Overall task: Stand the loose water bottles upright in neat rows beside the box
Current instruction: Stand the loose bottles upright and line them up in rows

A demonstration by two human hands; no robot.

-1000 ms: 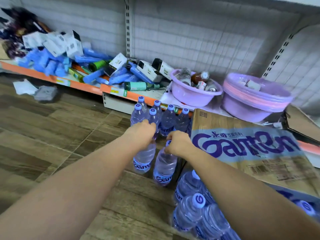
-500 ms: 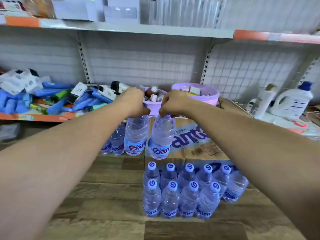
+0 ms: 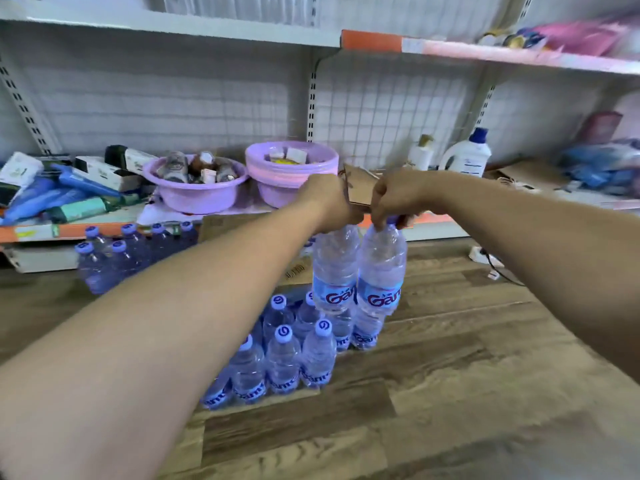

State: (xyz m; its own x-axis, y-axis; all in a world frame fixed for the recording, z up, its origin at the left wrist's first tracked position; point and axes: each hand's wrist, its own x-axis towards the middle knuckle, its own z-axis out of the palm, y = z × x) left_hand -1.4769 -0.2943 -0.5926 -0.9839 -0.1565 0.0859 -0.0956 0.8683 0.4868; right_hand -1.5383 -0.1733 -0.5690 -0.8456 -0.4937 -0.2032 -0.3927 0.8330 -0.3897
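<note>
I see a wood-grain plank floor (image 3: 467, 358) running up to a store shelving unit with a wire-grid back panel (image 3: 381, 109). The bottom shelf (image 3: 45, 232) has an orange front edge; two purple basins (image 3: 197, 195) sit on it near its middle, blue packets (image 3: 52, 192) lie piled at its left end, and a white detergent jug (image 3: 467, 155) stands toward its right end.

My left hand (image 3: 329, 202) is clenched on the neck of one water bottle (image 3: 335, 268). My right hand (image 3: 398, 197) grips the neck of a second bottle (image 3: 381, 271). Both hang upright and clear of the floor, their sides touching, above the far right corner of a standing block of bottles (image 3: 287, 351).

That block stands in rows at mid-floor. The cardboard box (image 3: 221, 225) lies behind it, largely hidden by my left forearm. A second bottle group (image 3: 114, 254) stands at the shelf's base, left of the box.

To the right of the block the floor is bare planking. A white power strip (image 3: 483, 255) with a trailing cord lies near the shelf base at the right.
</note>
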